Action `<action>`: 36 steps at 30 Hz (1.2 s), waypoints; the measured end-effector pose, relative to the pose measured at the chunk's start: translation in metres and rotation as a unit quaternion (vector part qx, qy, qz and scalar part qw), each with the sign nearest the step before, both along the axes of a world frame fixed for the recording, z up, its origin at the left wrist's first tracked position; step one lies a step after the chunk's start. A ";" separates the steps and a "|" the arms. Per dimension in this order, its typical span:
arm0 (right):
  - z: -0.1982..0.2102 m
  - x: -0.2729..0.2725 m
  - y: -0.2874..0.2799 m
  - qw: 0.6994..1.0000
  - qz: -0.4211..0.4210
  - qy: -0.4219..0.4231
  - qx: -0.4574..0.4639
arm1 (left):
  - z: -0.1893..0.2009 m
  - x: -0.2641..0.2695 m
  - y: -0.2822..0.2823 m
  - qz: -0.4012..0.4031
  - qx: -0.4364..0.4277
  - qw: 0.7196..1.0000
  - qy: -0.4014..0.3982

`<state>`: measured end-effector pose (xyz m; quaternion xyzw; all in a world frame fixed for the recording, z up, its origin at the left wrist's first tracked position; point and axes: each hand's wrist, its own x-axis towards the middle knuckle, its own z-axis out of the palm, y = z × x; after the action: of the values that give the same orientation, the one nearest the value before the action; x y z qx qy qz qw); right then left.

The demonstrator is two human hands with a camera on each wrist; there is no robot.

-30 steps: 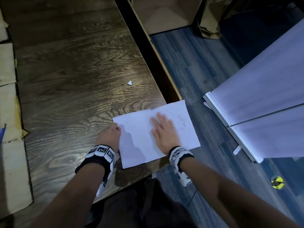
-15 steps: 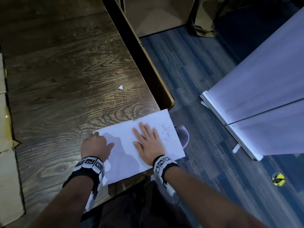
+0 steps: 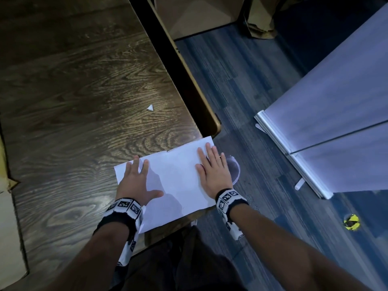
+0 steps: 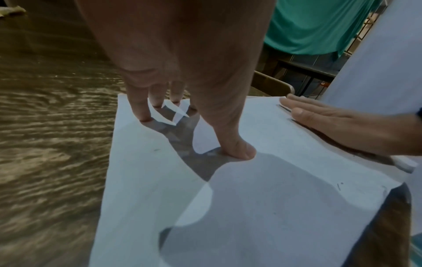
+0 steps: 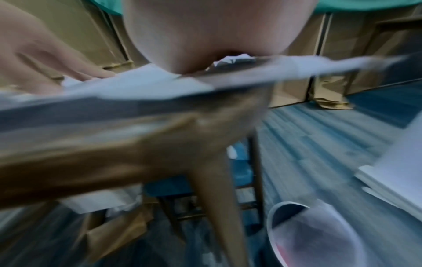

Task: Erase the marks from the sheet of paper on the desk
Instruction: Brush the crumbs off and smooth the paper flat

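Observation:
A white sheet of paper (image 3: 176,177) lies at the near right corner of the dark wooden desk (image 3: 84,101), its right edge overhanging the desk edge. My left hand (image 3: 136,181) lies flat with spread fingers on the sheet's left part; in the left wrist view its fingertips (image 4: 143,115) and thumb press the paper (image 4: 274,180). My right hand (image 3: 212,171) rests flat on the sheet's right end, straight fingers covering the pencil marks. A few faint specks (image 4: 339,186) show near the paper's edge. The right wrist view is blurred, showing the palm over the paper (image 5: 148,86).
A small white paper scrap (image 3: 150,108) lies on the desk further back. A round bin (image 3: 234,170) stands on the blue carpet right below the desk corner. A white panel (image 3: 336,122) leans at the right. Cardboard (image 3: 8,238) lines the desk's left side.
The left hand has gone from curled at the sheet's left edge to flat on the paper. The right hand has slid toward the sheet's right end, covering the marks.

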<state>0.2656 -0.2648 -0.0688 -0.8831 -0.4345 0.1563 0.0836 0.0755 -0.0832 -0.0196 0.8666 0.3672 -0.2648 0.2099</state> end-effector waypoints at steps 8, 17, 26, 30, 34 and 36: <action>-0.003 -0.059 0.027 0.993 0.116 0.031 0.017 | -0.002 0.005 -0.009 0.025 0.007 1.000 -0.002; 0.008 -0.022 0.009 1.000 0.021 -0.003 -0.002 | -0.004 0.007 -0.007 0.011 0.015 1.000 0.013; -0.002 -0.012 -0.009 1.000 0.009 0.008 -0.001 | -0.009 0.003 -0.001 0.000 0.014 1.000 0.010; 0.006 -0.020 -0.009 0.999 -0.031 0.014 0.019 | -0.009 0.004 0.000 -0.005 0.012 1.000 0.015; 0.003 -0.092 0.019 0.991 0.130 0.033 0.023 | -0.009 0.003 0.002 -0.014 0.013 1.000 0.018; 0.000 -0.084 0.016 0.991 0.134 0.027 0.005 | -0.008 0.003 0.004 -0.025 0.009 0.999 0.026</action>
<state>0.1812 -0.2486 -0.0684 -0.8118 -0.5473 0.1879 0.0785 0.0784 -0.0789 -0.0272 0.8703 0.3531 -0.2887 0.1858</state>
